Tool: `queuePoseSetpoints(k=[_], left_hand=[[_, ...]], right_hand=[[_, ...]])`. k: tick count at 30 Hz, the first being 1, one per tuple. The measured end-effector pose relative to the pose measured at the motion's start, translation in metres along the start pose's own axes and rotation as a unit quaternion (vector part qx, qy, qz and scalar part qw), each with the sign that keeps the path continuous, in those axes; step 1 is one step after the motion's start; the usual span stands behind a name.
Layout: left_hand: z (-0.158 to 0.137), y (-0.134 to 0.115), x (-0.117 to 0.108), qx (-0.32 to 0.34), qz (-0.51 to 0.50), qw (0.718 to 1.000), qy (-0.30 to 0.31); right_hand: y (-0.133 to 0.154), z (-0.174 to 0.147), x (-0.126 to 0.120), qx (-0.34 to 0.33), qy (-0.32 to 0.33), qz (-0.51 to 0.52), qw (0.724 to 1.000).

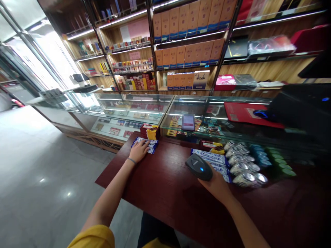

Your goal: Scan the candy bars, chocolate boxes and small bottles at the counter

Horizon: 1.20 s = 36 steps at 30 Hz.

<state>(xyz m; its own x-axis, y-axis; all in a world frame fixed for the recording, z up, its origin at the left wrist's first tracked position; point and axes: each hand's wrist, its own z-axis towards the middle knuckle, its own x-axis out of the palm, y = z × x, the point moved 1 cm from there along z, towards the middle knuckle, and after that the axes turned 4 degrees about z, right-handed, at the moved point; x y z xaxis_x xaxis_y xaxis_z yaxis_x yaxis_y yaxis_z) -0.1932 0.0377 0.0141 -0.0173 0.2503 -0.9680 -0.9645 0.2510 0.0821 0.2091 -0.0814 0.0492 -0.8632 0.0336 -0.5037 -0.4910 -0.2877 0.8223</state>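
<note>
My right hand (216, 184) is wrapped round a black barcode scanner (198, 166) with a blue light on top, held over the dark red table. My left hand (139, 150) lies with its fingers spread on blue-and-white packets (153, 146) at the table's far left edge. Just behind it stands a stack of red-and-yellow packs (150, 131). More blue-and-white long packets (210, 157) lie in a row beyond the scanner, partly hidden by my right hand. A red-and-yellow pack (216, 147) sits behind them.
Rows of silver-topped cans (243, 162), with blue and green ones beside them, stand on the right of the table (160, 179). Glass display counters (129, 106) run behind it. A small screen (188, 122) and a red mat (248, 113) with a mouse show there. A dark monitor is at right.
</note>
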Motion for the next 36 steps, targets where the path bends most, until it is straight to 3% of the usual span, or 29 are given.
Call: queuePoseSetpoints(k=[11,17,20,23,28,36], left_hand=[[-0.006,-0.001,0.003,-0.019,-0.021,0.999,0.040],[-0.006,-0.003,0.007,-0.028,-0.037,0.999,-0.013],[-0.001,-0.017,0.003,-0.012,-0.054,0.997,-0.061],[0.007,-0.049,-0.005,0.019,-0.089,0.990,-0.111],[0.021,-0.133,-0.021,0.096,-0.155,0.969,-0.166],[0.041,-0.263,-0.019,0.201,-0.196,0.950,-0.140]], right_hand=[[-0.015,0.001,-0.007,-0.003,0.010,-0.009,1.000],[-0.016,-0.002,-0.036,-0.001,-0.008,0.006,1.000],[-0.024,-0.002,-0.057,0.010,-0.003,0.003,1.000],[-0.033,-0.004,-0.076,0.018,-0.014,-0.015,1.000],[-0.041,-0.013,-0.099,0.044,-0.039,-0.013,0.998],[-0.051,-0.037,-0.127,0.083,-0.053,-0.029,0.995]])
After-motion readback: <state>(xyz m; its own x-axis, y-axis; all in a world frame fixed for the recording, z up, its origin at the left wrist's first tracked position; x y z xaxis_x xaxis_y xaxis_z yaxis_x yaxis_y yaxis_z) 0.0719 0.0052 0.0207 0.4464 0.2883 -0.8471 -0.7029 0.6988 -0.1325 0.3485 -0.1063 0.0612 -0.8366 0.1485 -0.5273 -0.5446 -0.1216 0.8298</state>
